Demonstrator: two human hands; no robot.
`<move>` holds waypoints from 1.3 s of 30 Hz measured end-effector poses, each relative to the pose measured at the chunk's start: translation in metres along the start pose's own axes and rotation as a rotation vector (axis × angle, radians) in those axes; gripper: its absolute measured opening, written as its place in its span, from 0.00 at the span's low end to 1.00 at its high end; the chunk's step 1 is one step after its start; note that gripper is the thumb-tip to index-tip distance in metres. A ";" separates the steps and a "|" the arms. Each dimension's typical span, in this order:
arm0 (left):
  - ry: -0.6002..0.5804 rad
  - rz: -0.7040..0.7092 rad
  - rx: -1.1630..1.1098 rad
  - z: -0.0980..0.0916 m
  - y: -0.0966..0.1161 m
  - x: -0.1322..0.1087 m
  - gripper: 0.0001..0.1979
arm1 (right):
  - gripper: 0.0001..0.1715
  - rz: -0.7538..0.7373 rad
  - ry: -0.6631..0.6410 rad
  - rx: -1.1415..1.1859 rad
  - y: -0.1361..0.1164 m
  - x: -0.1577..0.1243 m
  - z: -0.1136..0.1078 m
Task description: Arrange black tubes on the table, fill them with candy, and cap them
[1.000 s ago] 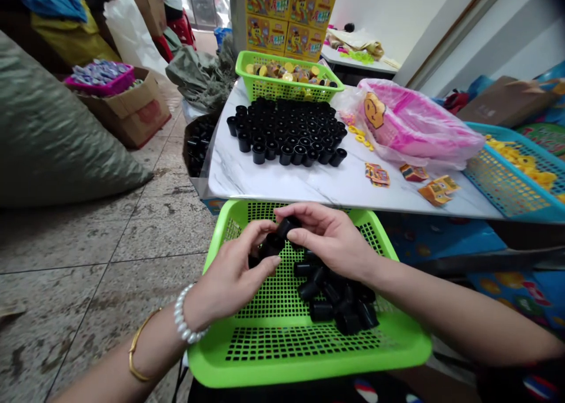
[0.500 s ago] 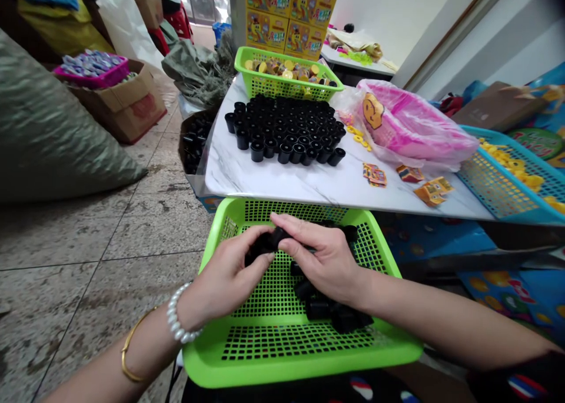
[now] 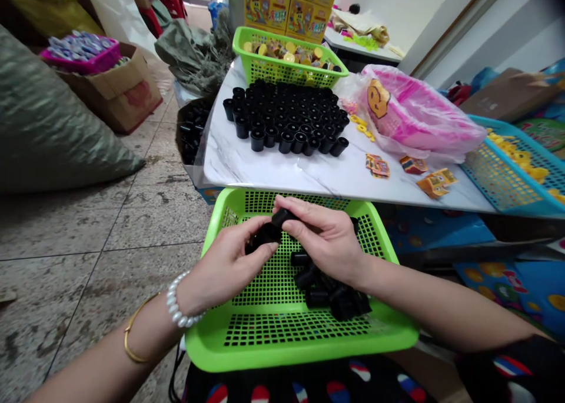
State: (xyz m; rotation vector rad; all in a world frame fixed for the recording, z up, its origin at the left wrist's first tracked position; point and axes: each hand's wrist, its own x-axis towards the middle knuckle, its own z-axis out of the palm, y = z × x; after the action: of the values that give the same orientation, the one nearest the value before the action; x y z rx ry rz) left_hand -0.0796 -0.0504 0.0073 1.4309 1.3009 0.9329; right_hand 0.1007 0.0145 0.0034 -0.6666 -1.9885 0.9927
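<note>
A green mesh basket (image 3: pixel 282 341) rests on my lap with several small black plastic cups (image 3: pixel 329 288) heaped at its right side. My left hand (image 3: pixel 225 267) is closed round black cups (image 3: pixel 260 236) above the basket's middle. My right hand (image 3: pixel 329 238) pinches another black cup (image 3: pixel 281 217) right against those in my left hand. A dense block of upright black cups (image 3: pixel 286 117) stands on the white marble table (image 3: pixel 265 170) beyond the basket.
A second green basket (image 3: pixel 282 70) of yellow pieces sits at the table's far end, a pink plastic bag (image 3: pixel 415 120) and a blue basket (image 3: pixel 512 173) at right. Small printed packets (image 3: pixel 435 184) lie near the table edge. A grey sack (image 3: pixel 48 126) and cardboard box (image 3: pixel 119 94) stand on the floor left.
Both hands stay together over the basket, working black cups between the fingers. My right fingers have shifted slightly on the cup; the view has tipped down a little.
</note>
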 end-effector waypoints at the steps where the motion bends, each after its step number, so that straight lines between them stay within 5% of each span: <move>1: -0.003 -0.003 0.007 0.000 0.000 0.000 0.17 | 0.22 -0.008 -0.022 -0.013 0.001 0.000 -0.001; 5: 0.033 -0.043 0.035 0.002 -0.002 -0.003 0.17 | 0.23 -0.040 -0.198 -0.069 0.002 0.000 -0.006; 10: -0.001 -0.121 0.059 0.001 -0.002 -0.002 0.20 | 0.22 0.046 -0.045 -0.060 0.002 0.000 -0.010; 21: -0.015 -0.073 0.013 0.002 0.000 0.000 0.19 | 0.21 0.100 -0.065 -0.056 0.001 -0.004 -0.006; 29: -0.007 -0.079 0.016 0.003 0.000 -0.003 0.17 | 0.27 -0.050 -0.493 -0.215 0.003 0.004 -0.016; 32: 0.066 -0.154 -0.154 0.001 0.002 -0.001 0.17 | 0.22 0.097 -0.413 -0.207 0.010 0.023 -0.037; 35: 0.093 -0.237 -0.256 -0.001 0.003 0.002 0.16 | 0.15 0.086 -0.322 -0.494 0.023 0.031 -0.047; 39: 0.073 -0.231 -0.252 -0.002 0.003 0.004 0.14 | 0.09 0.040 -0.692 -0.884 0.041 0.020 -0.033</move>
State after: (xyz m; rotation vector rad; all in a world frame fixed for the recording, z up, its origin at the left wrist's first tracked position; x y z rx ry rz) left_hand -0.0797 -0.0460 0.0103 1.0387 1.3183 0.9615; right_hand 0.1217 0.0652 -0.0092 -0.8903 -3.0757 0.3107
